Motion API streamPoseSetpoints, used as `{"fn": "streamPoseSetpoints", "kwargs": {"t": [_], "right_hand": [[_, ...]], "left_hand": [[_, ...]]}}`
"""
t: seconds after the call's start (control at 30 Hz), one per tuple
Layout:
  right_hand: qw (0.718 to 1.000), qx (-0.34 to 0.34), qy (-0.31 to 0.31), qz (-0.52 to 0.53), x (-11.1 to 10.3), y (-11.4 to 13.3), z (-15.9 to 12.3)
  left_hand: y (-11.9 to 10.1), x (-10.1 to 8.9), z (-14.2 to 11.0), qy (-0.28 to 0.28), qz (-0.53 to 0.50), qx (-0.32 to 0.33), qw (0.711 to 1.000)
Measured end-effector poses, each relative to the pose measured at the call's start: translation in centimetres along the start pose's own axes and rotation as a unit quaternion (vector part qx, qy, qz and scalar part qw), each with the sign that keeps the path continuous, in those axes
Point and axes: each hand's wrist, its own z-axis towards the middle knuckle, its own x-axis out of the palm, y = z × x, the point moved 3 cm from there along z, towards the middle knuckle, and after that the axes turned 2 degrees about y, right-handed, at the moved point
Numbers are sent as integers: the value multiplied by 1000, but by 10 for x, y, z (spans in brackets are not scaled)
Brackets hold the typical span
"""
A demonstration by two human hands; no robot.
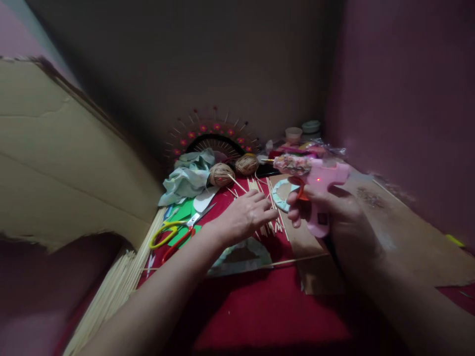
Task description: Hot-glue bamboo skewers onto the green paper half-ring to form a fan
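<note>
My right hand (334,212) is wrapped round the handle of a pink hot glue gun (319,185), fingers at its orange trigger. A small red light glows on its body, and the nozzle points left. My left hand (249,213) is palm down over the red cloth with curled fingers; a thin wooden stick (237,183) juts from it toward a twine ball (221,174). Its grip underneath is hidden. Short cut sticks (272,227) lie beside and beyond this hand. Below it rests a pale fabric-wrapped half-round frame (243,257). A pale-blue wrapped ring (281,195) sits between the hands.
Scissors (177,230) with yellow and red handles lie on green sheets at left. Long sticks (111,287) are bundled along the left edge, under a cardboard sheet (55,148). Crumpled cloth (185,180) and a second twine ball (247,164) stand behind. Brown board (401,222) covers the right.
</note>
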Motion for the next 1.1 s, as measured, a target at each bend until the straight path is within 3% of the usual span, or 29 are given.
{"fn": "streamPoseSetpoints", "kwargs": {"t": [0.1,0.2,0.33,0.47,0.67,0.87,1.1], "right_hand": [[1000,4,-7,-18,1,0,-2],[994,76,43,-59,7,-8,-8],[968,166,136,-128,20,-29,-25],[942,120,240,-203,37,-45,-39],[912,80,287,-282,45,-62,-44],[884,88,285,-360,42,-67,-45],[871,96,312,-367,49,-75,-46]], "left_hand": [[5,-13,-25,-2,-12,-51,999],[14,-24,-64,-23,-69,-140,987],[19,-38,-120,-65,-175,-243,952],[17,-41,-152,-42,-251,-302,919],[16,-24,-157,40,-310,-312,897],[11,-11,-159,44,-342,-297,891],[6,-9,-161,65,-339,-299,890]]}}
